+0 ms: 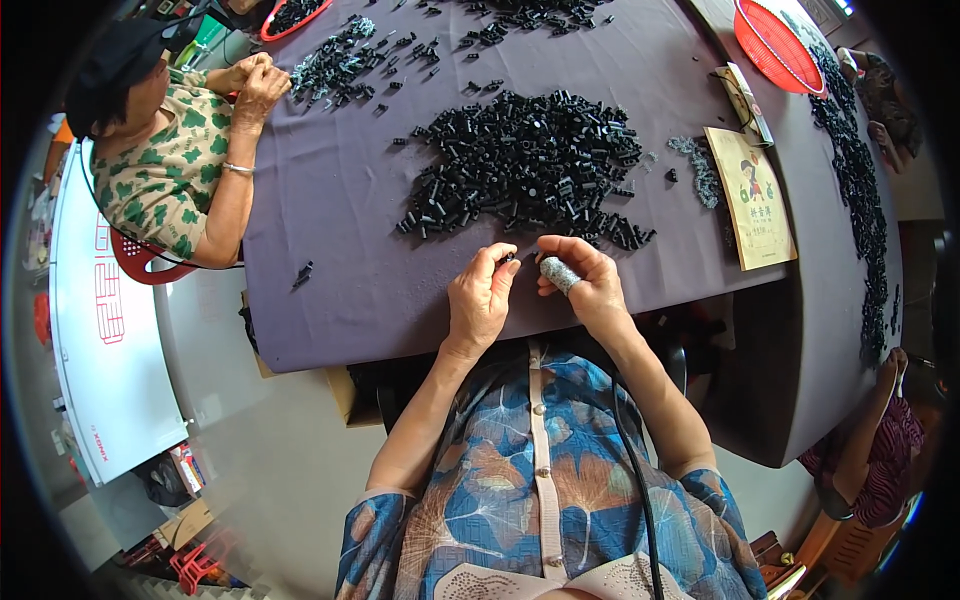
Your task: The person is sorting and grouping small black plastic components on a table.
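My left hand [481, 300] pinches a small black cylindrical part [507, 259] between thumb and fingertips, just above the table's near edge. Close beside it, my right hand [585, 285] has its fingers curled together, with a grey glittery wrap [559, 274] around one digit. A tiny dark bit shows at its fingertips, too small for me to name. The two hands are slightly apart. Beyond them spreads a large heap of small black cylindrical parts [530, 165], and one lone black part [302, 275] lies off to the left.
A grey cloth [330, 215] covers the table. At the right lie a tan booklet [752, 200], a long narrow box [743, 103] and small clear pieces [700, 170]. Red baskets [778, 45] stand farther back. Co-workers sit left [165, 150] and right; more black parts [855, 200] line the right table.
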`<state>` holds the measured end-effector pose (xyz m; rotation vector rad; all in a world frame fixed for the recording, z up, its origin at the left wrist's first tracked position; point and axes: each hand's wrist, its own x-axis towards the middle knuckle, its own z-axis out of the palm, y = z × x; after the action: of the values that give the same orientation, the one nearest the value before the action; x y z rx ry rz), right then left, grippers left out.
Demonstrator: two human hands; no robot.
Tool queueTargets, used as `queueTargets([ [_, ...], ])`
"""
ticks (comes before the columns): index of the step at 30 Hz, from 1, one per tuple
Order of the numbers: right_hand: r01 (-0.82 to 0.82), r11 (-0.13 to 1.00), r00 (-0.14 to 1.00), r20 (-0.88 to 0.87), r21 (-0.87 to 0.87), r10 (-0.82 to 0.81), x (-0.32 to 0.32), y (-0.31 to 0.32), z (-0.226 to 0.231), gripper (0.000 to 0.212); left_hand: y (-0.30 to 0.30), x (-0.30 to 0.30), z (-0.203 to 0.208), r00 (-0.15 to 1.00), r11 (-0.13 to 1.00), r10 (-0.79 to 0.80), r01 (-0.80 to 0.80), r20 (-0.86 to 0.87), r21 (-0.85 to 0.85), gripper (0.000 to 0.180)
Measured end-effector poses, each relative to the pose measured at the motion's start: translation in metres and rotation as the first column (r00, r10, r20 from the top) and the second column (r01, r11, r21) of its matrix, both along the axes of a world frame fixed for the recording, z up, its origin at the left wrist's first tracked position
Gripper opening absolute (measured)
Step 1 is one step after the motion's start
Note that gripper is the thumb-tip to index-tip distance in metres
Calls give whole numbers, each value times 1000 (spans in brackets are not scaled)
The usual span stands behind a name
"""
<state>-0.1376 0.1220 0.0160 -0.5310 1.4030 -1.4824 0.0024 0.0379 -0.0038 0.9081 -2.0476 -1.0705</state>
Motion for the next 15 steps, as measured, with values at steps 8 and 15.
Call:
queueTargets([
  [8,8,994,640,-763,-107,-87,9,-17,-5,30,-1,0,1,1000,1000,1,-1,-2,10,17],
  [15,-65,983,605,-790,-170,-96,1,-35,-6,42,0,-1,-2,1000,999,1,-1,8,43,17],
])
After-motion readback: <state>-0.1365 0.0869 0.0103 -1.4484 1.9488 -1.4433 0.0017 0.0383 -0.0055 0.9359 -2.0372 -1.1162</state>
